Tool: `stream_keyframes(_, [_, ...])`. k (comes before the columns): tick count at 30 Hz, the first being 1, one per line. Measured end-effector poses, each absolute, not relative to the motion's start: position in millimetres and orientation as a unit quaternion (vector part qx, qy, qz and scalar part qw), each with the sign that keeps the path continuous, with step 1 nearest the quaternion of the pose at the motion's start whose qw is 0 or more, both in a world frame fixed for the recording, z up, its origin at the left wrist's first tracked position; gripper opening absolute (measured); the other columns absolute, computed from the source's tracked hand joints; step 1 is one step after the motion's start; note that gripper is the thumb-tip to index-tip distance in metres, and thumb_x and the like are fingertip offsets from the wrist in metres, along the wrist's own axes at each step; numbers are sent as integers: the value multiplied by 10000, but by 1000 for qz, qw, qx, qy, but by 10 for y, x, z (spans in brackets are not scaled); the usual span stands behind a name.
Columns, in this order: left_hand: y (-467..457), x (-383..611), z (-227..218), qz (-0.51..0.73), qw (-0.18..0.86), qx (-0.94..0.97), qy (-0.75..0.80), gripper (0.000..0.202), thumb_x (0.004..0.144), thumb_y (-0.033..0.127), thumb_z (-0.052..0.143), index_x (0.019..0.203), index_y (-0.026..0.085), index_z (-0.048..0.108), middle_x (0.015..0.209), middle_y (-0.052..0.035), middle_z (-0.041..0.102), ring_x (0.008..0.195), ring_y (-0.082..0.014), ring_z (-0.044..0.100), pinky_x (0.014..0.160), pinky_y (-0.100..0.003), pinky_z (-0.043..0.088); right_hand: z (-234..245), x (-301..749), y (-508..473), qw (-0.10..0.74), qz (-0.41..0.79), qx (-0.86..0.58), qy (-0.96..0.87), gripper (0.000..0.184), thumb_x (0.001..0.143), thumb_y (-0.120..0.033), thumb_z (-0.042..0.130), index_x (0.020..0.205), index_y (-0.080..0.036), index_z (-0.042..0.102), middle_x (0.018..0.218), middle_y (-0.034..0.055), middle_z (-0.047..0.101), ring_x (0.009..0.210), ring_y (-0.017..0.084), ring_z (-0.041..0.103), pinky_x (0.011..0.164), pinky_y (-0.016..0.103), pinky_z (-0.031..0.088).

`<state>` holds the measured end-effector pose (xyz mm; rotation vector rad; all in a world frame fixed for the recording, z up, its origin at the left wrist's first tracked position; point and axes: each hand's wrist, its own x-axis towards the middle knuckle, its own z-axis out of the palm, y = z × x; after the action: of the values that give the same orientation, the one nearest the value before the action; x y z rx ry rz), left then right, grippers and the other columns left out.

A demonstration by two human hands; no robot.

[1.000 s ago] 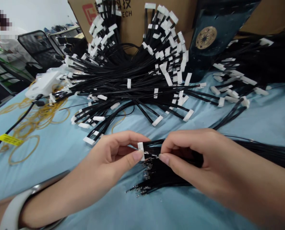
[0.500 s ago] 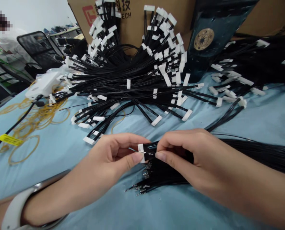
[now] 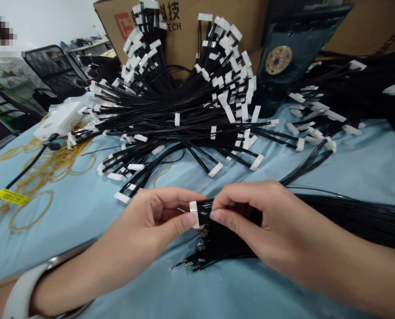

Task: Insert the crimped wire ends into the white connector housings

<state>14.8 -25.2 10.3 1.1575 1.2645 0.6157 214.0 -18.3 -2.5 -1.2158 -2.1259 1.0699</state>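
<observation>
The bench (image 3: 94,195) is covered with a light blue cloth, creased in places. At its left lie a tangle of yellow rubber bands (image 3: 63,155), a white device (image 3: 60,118) partly under clear plastic, and a black cable (image 3: 28,165) bearing a yellow tag (image 3: 12,196). Beyond the bench are a black mesh-back chair (image 3: 49,66) and, at the far left, a person (image 3: 13,66) in a pale top.

A printed cardboard box (image 3: 180,48) stands at the back; its contents are not visible. To its right is a dark blue container (image 3: 292,44) with a round gold emblem; what it holds cannot be told. A large pile of black wire harnesses (image 3: 180,97) with white connectors lies before the box, some ends leaning against it.

The left hand (image 3: 139,221), its wrist in a white band (image 3: 26,288), has its grip closed on a white connector housing (image 3: 194,207), between thumb and fingers. The right hand (image 3: 277,221) has its grip pinched on a black wire, the metal terminal (image 3: 204,213) showing just beside the housing; whether they touch cannot be told. Loose black wires (image 3: 230,243) with bare terminals lie below both hands
</observation>
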Motion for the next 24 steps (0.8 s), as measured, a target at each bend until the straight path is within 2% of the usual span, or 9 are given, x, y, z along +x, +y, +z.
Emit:
stream_keyframes(7, [-201,136,127,292,627,495,526,150,836,239,764,982,219,793,846,8,818,806,-179,715,736,-241,541,202,2319,-33,260,366,-405,-796,232,921,-163,515,769,-241,672,682,-60,676,595,100,596,525,190,452])
stream_keyframes(12, [-196,143,125,294,614,492,543,163,813,226,773,973,203,797,795,11,801,772,-175,699,724,-245,527,257,2405,-20,269,304,-366,-837,215,913,-170,542,741,-252,642,706,-64,659,597,92,578,515,185,441])
stream_keyframes(17, [-192,113,97,290,593,511,551,181,812,278,787,988,240,800,780,10,774,792,-185,676,715,-249,510,203,2372,-108,256,298,-321,-862,350,1027,-256,476,697,-227,590,709,-51,613,610,92,569,547,224,416])
stream_keyframes(19, [-196,98,85,292,602,506,543,162,825,277,788,986,255,796,809,8,784,791,-171,675,716,-233,514,151,2359,-121,262,248,-345,-866,286,1013,-255,512,744,-229,606,783,-29,618,677,118,588,593,241,440])
stream_keyframes(21, [-208,88,84,300,620,495,529,147,849,263,779,994,278,791,849,12,798,798,-154,682,722,-210,523,83,2348,-109,262,171,-370,-875,87,947,-231,610,869,-214,646,915,19,633,797,169,609,678,283,487])
stream_keyframes(22, [-216,86,90,306,630,491,518,147,862,257,772,1004,294,789,863,19,801,801,-145,686,722,-194,526,51,2344,-93,253,135,-375,-882,51,901,-208,656,949,-193,657,981,50,635,864,202,614,731,319,508])
stream_keyframes(24, [-232,87,114,320,648,479,498,153,876,240,764,1003,322,791,849,38,801,778,-121,690,705,-161,530,10,2346,-42,226,93,-360,-901,215,828,-125,672,1041,-150,658,1021,88,646,917,249,623,775,377,526])
